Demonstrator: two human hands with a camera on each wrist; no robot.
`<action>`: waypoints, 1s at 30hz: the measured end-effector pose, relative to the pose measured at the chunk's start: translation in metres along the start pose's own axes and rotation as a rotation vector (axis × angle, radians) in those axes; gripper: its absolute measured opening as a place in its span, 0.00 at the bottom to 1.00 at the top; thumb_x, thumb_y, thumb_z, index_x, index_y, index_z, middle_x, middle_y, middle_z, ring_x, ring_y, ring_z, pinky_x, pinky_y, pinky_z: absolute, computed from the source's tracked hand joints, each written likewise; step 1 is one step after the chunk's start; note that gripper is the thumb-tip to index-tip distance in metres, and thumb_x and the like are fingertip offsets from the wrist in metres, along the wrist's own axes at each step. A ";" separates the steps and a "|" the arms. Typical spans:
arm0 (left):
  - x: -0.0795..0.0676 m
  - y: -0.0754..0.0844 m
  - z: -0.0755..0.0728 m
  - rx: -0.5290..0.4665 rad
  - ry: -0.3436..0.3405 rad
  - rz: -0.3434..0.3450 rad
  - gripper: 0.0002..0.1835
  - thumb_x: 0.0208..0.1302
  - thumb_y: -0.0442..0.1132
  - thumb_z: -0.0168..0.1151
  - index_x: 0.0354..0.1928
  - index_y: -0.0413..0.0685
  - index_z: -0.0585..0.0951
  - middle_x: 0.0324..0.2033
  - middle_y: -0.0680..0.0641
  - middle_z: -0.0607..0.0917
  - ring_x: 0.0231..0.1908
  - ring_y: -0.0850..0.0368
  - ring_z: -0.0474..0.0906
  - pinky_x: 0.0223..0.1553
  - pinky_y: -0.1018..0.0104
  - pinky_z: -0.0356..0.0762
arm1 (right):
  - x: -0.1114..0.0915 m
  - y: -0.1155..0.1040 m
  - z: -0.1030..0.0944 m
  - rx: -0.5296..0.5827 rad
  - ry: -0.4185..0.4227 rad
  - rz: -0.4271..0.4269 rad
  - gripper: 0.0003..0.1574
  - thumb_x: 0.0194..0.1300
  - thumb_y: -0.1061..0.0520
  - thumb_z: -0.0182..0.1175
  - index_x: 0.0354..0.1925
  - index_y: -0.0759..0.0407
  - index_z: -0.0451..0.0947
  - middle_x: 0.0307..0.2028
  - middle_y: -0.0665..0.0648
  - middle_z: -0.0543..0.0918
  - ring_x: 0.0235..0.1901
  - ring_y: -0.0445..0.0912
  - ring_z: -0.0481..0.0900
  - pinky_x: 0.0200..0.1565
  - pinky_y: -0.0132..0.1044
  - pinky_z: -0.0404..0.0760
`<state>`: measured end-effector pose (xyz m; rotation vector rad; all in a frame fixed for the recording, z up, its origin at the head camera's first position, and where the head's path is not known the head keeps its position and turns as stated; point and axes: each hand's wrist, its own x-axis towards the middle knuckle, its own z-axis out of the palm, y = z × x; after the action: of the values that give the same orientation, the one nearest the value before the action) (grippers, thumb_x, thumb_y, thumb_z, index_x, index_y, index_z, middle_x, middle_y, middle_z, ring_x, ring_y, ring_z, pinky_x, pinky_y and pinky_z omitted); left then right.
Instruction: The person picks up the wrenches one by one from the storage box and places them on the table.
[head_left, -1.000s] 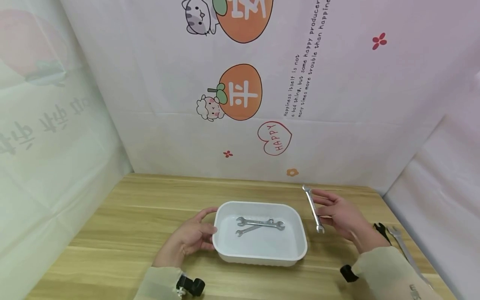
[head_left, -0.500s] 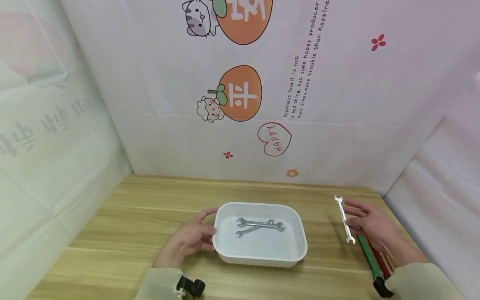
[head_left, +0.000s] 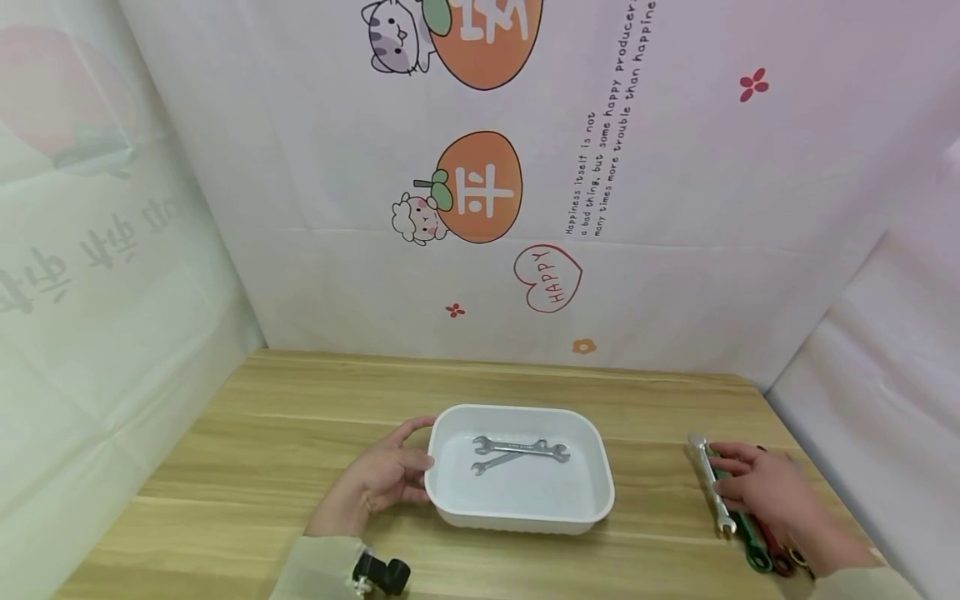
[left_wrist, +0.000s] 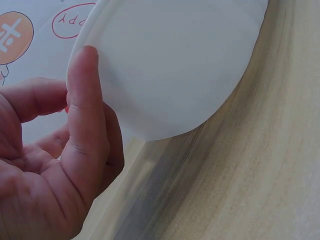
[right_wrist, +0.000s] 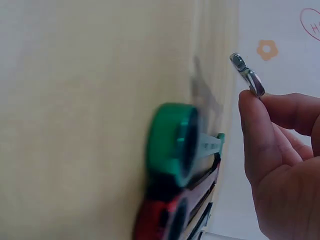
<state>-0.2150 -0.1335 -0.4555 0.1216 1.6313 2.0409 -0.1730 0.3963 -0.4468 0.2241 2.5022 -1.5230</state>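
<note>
My left hand (head_left: pixel 390 471) rests against the left end of a white rectangular tray (head_left: pixel 517 510), its thumb at the rim. In the left wrist view the thumb (left_wrist: pixel 82 100) lies against the tray's outer wall. Two silver wrenches lie crossed inside the tray: an open-ended wrench (head_left: pixel 520 447) over a smaller wrench (head_left: pixel 491 462). At the right, my right hand (head_left: pixel 772 496) pinches another silver open-ended wrench (head_left: pixel 711 483) between thumb and fingers, above the table. Seen end-on in the right wrist view, this wrench (right_wrist: pixel 248 75) stands apart from the tabletop.
Beneath and beside the right hand lie several wrenches, among them a green ratchet wrench (head_left: pixel 756 554) and a red one (head_left: pixel 780 560), partly hidden by the hand. A printed white cloth (head_left: pixel 337 275) hangs behind the wooden table (head_left: pixel 300 400).
My right hand has carried the silver wrench rightward from beside the tray, then lower and nearer, to the coloured wrenches. The left hand and tray have stayed put.
</note>
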 end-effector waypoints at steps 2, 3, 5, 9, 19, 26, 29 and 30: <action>0.000 0.000 0.000 0.001 0.000 0.000 0.39 0.61 0.25 0.55 0.74 0.50 0.57 0.30 0.38 0.79 0.26 0.51 0.80 0.25 0.61 0.84 | 0.000 0.001 0.002 -0.046 -0.003 0.024 0.48 0.62 0.66 0.64 0.72 0.77 0.51 0.66 0.77 0.65 0.55 0.61 0.77 0.44 0.46 0.85; 0.000 0.000 0.000 0.001 0.000 0.000 0.39 0.61 0.25 0.55 0.74 0.50 0.57 0.30 0.38 0.79 0.26 0.51 0.80 0.25 0.61 0.85 | 0.000 0.001 0.003 -0.070 -0.007 0.039 0.48 0.62 0.66 0.64 0.72 0.76 0.52 0.66 0.77 0.66 0.54 0.62 0.78 0.44 0.46 0.85; 0.000 0.000 -0.001 0.001 -0.001 0.000 0.39 0.61 0.25 0.55 0.74 0.50 0.57 0.30 0.38 0.79 0.26 0.51 0.80 0.25 0.61 0.85 | 0.000 0.001 0.006 -0.101 -0.010 0.059 0.47 0.62 0.65 0.65 0.72 0.77 0.53 0.64 0.76 0.67 0.52 0.62 0.79 0.43 0.47 0.86; -0.001 0.000 -0.001 -0.002 -0.001 0.000 0.39 0.61 0.25 0.55 0.74 0.50 0.57 0.30 0.38 0.79 0.26 0.50 0.80 0.26 0.61 0.85 | -0.001 0.000 0.011 -0.138 0.008 0.077 0.44 0.61 0.66 0.66 0.69 0.78 0.58 0.60 0.75 0.73 0.47 0.57 0.82 0.40 0.47 0.86; -0.001 -0.001 -0.001 -0.003 0.009 0.000 0.39 0.61 0.25 0.55 0.74 0.50 0.57 0.31 0.37 0.79 0.26 0.50 0.81 0.26 0.61 0.85 | -0.004 -0.001 0.009 -0.208 0.067 0.053 0.35 0.69 0.58 0.60 0.65 0.78 0.63 0.48 0.67 0.82 0.37 0.51 0.83 0.34 0.44 0.85; 0.000 -0.001 -0.002 -0.005 0.007 -0.002 0.39 0.62 0.25 0.55 0.74 0.51 0.57 0.32 0.37 0.80 0.27 0.50 0.81 0.26 0.61 0.85 | -0.007 -0.004 0.010 0.146 -0.080 0.111 0.37 0.73 0.58 0.56 0.67 0.82 0.57 0.52 0.68 0.81 0.49 0.57 0.82 0.48 0.49 0.84; 0.000 -0.001 -0.002 -0.005 0.005 -0.003 0.39 0.62 0.25 0.55 0.75 0.51 0.57 0.32 0.37 0.80 0.27 0.49 0.81 0.26 0.61 0.85 | -0.007 -0.003 0.008 0.146 -0.099 0.117 0.37 0.72 0.59 0.56 0.66 0.84 0.57 0.50 0.66 0.82 0.49 0.56 0.82 0.48 0.48 0.83; 0.000 -0.001 -0.002 -0.005 0.004 -0.003 0.39 0.62 0.25 0.55 0.75 0.51 0.57 0.32 0.37 0.80 0.27 0.49 0.81 0.26 0.61 0.85 | -0.007 -0.003 0.008 0.146 -0.097 0.118 0.36 0.72 0.60 0.56 0.66 0.84 0.57 0.50 0.66 0.82 0.48 0.56 0.82 0.48 0.48 0.83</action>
<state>-0.2151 -0.1350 -0.4571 0.1135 1.6274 2.0442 -0.1665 0.3878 -0.4460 0.3067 2.2647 -1.6293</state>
